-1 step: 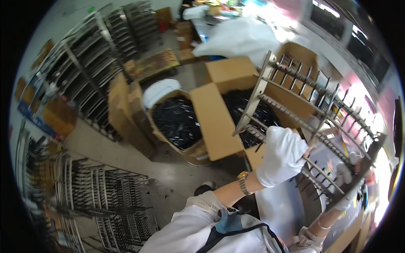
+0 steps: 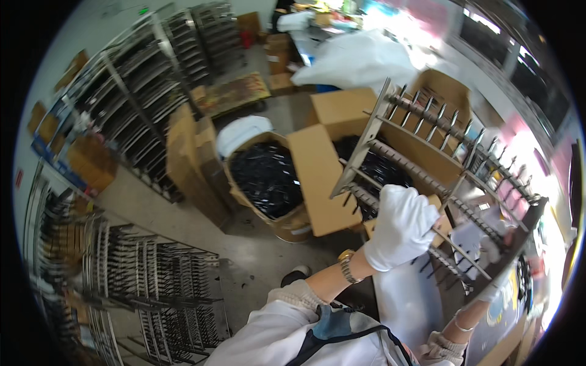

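Note:
A metal rack (image 2: 421, 171) with rows of short dark prongs is held up tilted in front of me on the right. My left hand (image 2: 403, 227), in a white glove and with a gold watch on the wrist, is wrapped round a bar of its frame. At the rack's lower right end, my right hand (image 2: 492, 291), also white-gloved, grips near the dark end plate (image 2: 516, 247); its fingers are partly hidden by the frame. Behind the rack stands an open cardboard box (image 2: 323, 186) holding many black pieces.
A round bin (image 2: 265, 177) of black pieces stands beside the box. Prong racks (image 2: 152, 274) fill the lower left, and tall shelving racks (image 2: 134, 85) stand at the far left. A low trolley (image 2: 235, 94) and white sheeting (image 2: 360, 58) lie farther back. Grey sheet surface (image 2: 406, 299) lies below the rack.
The rack has shifted slightly left against the boxes, with both hands keeping their hold. The whole view has turned a little, so the background sits farther right.

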Demonstrator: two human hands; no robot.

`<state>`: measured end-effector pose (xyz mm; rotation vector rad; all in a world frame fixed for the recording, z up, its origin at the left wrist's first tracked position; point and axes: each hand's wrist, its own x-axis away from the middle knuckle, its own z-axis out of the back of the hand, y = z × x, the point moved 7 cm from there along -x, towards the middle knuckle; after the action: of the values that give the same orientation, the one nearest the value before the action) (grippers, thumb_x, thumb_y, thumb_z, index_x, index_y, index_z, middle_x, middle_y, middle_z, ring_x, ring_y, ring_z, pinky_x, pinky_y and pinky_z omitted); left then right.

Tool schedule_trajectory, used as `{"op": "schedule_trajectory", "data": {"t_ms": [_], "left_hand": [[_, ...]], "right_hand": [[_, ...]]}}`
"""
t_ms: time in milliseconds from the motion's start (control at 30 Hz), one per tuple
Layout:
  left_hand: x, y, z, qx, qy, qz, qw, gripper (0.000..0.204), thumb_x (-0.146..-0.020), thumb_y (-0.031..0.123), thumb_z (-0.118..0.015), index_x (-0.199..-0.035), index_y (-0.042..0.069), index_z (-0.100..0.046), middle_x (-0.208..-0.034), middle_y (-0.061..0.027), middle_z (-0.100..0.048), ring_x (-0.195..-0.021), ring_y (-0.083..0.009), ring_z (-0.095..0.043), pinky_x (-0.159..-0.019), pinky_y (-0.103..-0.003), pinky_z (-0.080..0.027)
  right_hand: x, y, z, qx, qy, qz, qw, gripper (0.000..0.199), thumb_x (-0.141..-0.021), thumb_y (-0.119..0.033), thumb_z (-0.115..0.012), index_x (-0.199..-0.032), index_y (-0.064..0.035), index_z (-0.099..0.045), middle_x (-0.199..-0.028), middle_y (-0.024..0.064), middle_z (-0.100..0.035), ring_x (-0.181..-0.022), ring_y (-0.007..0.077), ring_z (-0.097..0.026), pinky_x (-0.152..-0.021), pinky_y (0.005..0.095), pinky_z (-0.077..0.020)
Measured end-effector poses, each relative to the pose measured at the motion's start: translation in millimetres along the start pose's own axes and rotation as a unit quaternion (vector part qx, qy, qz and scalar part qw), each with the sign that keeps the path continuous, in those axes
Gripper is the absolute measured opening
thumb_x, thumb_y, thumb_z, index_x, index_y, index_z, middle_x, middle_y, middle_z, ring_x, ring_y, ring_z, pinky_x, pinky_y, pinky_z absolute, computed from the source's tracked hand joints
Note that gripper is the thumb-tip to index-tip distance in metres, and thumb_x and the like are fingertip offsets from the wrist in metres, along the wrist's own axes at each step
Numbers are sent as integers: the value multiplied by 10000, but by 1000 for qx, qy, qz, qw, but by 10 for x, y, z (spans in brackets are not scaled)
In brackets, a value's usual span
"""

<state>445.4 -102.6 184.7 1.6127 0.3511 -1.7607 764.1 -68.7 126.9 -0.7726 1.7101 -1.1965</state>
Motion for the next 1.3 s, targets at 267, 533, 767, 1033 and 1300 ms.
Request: {"op": "schedule_trajectory", "data": {"t_ms": [267, 533, 767, 1033, 1300], "left_hand": [[293, -1300, 1896, -205, -116, -27, 972, 237, -690, 132, -748, -702, 122, -512, -668, -27, -436, -639, -232, -471, -670, -404, -356], [397, -2578, 3129, -277, -257, -26, 925, 160, -698, 167, -667, -629, 159, -522, -618, -14, -438, -649, -212, -482, -668, -386, -352], [424, -2920, 3451, -231, -264, -40, 936, 142, -681, 168, -655, -619, 156, -528, -621, -14, -453, -648, -209, -480, -670, -381, -355], [345, -3418, 3406, -174, -297, -10, 939, 274, -728, 161, -759, -583, 103, -533, -558, -86, -480, -583, -308, -509, -593, -432, -381], [460, -4056, 3117, -168, -315, 24, 934, 348, -815, 154, -748, -647, 91, -450, -668, -107, -445, -704, -332, -446, -676, -440, -357]], "right_hand": [[652, 1070, -2647, 38, -108, 26, 993, 514, -1073, -320, -419, -1513, -58, -370, -906, 32, -546, -649, 98, -522, -569, 238, -452], [1434, 1533, -4513, 27, -284, -146, 947, 171, -1000, -129, -590, -1097, -26, -685, -868, -48, -646, -678, 18, -509, -583, 184, -395], [1499, 1460, -4937, 104, -377, -172, 904, 129, -989, -88, -555, -1012, -31, -668, -759, -5, -669, -602, 58, -610, -538, 205, -489], [1635, 1285, -5054, 125, -357, -16, 925, 203, -988, -198, -463, -849, -74, -542, -794, -12, -506, -734, 93, -475, -676, 283, -457], [1482, 1692, -5150, -113, -287, -228, 923, 144, -1022, -150, -516, -989, -10, -511, -1086, 145, -642, -989, 231, -662, -938, 388, -549]]}}
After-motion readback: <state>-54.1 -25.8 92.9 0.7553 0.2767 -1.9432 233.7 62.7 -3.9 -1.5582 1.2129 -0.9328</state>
